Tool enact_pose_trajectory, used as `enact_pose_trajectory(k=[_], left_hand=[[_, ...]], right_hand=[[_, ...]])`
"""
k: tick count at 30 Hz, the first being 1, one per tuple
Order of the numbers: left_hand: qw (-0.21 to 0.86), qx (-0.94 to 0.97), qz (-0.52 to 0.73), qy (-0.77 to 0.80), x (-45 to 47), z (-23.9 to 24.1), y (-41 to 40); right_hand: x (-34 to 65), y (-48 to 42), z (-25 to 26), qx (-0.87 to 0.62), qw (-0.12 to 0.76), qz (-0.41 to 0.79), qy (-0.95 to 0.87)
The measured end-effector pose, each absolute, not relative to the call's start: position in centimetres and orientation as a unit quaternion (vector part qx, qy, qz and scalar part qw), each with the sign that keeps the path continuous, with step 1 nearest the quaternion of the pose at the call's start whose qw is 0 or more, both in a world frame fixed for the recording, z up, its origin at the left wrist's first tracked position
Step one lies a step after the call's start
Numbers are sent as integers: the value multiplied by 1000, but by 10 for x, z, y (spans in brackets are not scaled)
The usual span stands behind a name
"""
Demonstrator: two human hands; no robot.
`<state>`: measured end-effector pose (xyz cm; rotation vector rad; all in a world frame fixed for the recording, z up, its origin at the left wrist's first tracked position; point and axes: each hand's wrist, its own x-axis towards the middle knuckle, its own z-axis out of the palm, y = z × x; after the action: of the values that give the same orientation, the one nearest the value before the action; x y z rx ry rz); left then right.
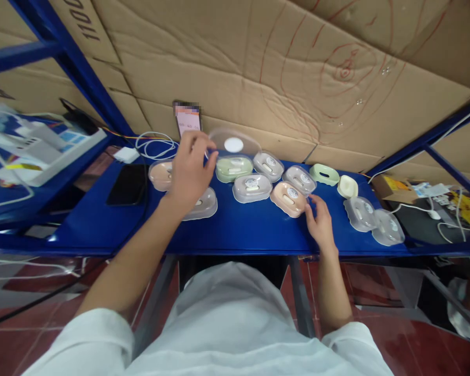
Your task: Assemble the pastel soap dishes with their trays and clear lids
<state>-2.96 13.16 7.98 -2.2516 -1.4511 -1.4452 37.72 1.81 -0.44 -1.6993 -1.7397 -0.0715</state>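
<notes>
My left hand [194, 169] is raised over the left part of the blue table, its thumb and fingers closed at the left edge of a motion-blurred clear lid [248, 140] with a white round sticker. Under that lid stands a green soap box [234, 169]. A peach soap box [162, 175] and a grey one [207, 203] are partly hidden behind my left hand and wrist. My right hand [319, 219] has its fingers apart, with the fingertips at the right edge of a peach soap box [289, 200] under a clear lid.
Grey lidded boxes [253, 188] stand mid-table. Right of them are an open green box [324, 175], a small cream dish [348, 186] and clear lids [387, 228]. A lit phone [188, 117] leans on the cardboard; a dark phone [127, 185] lies left. Blue posts [74, 62] border the table.
</notes>
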Motion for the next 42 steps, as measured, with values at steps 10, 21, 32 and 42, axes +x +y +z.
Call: enact_pose_trajectory(k=[10,21,32,42], left_hand=[[-25,-916,-255,-308,-15,-10,11],[-96,-911,-159,-369,-43,5,-3],[-127,-868,-246,-412,-10,-18,-1],[-187,-767,-408,-459,-17,-10,-6]], right_hand=[[459,110,-3,-760,165,-87,-623],[488,104,7,-828,170,-195,-498],[470,120,23,-839,237,-115,-475],[315,-70,-9,-558,316,-51,-765]])
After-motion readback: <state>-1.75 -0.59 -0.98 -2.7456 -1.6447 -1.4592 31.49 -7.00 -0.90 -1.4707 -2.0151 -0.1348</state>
